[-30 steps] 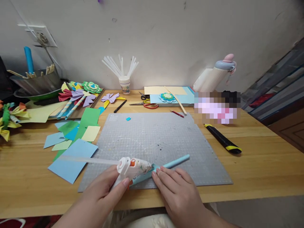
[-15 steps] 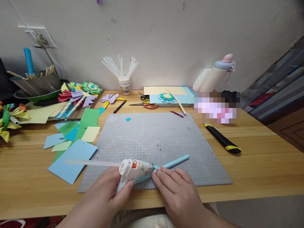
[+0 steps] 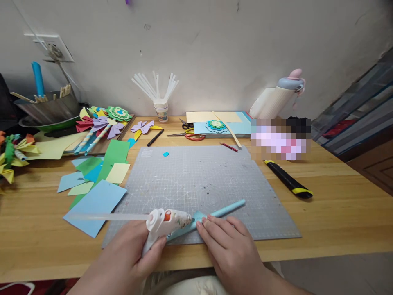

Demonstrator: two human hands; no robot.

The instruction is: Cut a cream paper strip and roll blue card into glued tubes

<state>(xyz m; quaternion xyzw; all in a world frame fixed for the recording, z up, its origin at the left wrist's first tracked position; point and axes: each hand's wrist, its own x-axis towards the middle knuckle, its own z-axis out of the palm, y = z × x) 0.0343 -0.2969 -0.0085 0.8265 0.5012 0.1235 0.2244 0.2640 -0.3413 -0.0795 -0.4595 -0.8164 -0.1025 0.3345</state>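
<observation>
In my left hand point(image 3: 138, 241) is a white glue gun point(image 3: 170, 221), with a long clear glue stick point(image 3: 107, 216) poking out of its back. The gun's nozzle points right, at a loose flap of a light blue rolled paper tube point(image 3: 229, 208). My right hand point(image 3: 230, 241) holds this tube down on the grey cutting mat point(image 3: 172, 180), its fingers close together over the tube's middle. The tube lies slanted, its far end up to the right. Part of it is hidden under my right fingers and behind the gun.
Left of the mat lie coloured paper pieces point(image 3: 95, 209) and paper flowers point(image 3: 104, 123). A cup of glue sticks point(image 3: 161, 110), scissors point(image 3: 184, 132) and a black pen point(image 3: 155, 138) are at the back. A black-and-yellow utility knife point(image 3: 287, 180) lies right, near a leaning bottle point(image 3: 279, 96).
My left hand has drawn the glue gun a little left, so its nozzle is farther from my right fingers and more of the paper flap shows. My right hand stays in place.
</observation>
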